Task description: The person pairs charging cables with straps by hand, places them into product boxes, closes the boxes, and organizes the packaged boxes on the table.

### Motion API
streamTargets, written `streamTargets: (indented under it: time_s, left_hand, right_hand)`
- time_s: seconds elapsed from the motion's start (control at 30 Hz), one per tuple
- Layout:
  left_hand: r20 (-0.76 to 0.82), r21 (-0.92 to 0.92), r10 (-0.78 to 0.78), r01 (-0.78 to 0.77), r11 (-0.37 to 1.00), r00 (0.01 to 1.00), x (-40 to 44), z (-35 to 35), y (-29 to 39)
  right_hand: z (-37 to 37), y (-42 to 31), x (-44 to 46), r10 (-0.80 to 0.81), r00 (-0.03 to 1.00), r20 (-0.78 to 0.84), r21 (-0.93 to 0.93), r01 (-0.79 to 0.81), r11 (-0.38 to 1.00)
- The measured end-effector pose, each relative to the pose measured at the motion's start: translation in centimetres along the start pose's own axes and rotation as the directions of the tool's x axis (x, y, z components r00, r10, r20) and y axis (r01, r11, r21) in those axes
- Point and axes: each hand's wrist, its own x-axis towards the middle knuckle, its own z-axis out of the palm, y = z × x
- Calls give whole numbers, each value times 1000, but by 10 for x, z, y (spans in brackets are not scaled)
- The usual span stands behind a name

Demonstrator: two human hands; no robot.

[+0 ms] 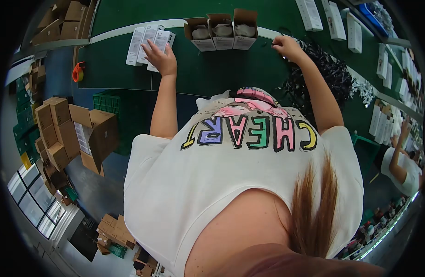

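Note:
My left hand (162, 59) lies with fingers spread over a group of white printed cartons (135, 47) on the green table. It touches the cartons, and its fingers are not wrapped round any of them. Farther right, my right hand (288, 49) is closed, fingers bent together, above the edge of a heap of black shredded strips (320, 74). Whatever it may hold is too small to make out. Between the hands stand three opened cartons (220, 43) side by side, flaps up, with greyish wrapped contents inside.
An orange tape dispenser (78, 72) sits at the table's left end. White cartons (309, 15) stand at upper right, by a blue tray (373, 18). Brown cardboard boxes (60, 134) and a green crate (106, 102) are on the left. A co-worker (404, 168) is at far right.

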Motion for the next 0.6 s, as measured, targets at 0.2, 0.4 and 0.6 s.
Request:
streamTargets:
  time_s: [0.2, 0.4, 0.6]
  left_hand:
    - [-115, -949, 541, -252, 188, 833, 2, -109, 170]
    - [227, -911, 855, -209, 355, 466, -2, -124, 261]
    - [24, -976, 377, 103, -190, 926, 53, -160, 199]
  right_hand:
    - [-86, -83, -94, -235, 970, 61, 334, 202, 921]
    - [-152, -93, -138, -310, 948, -75, 246, 319, 915]
    - [-193, 24, -162, -118, 955, -271, 191, 173, 966]
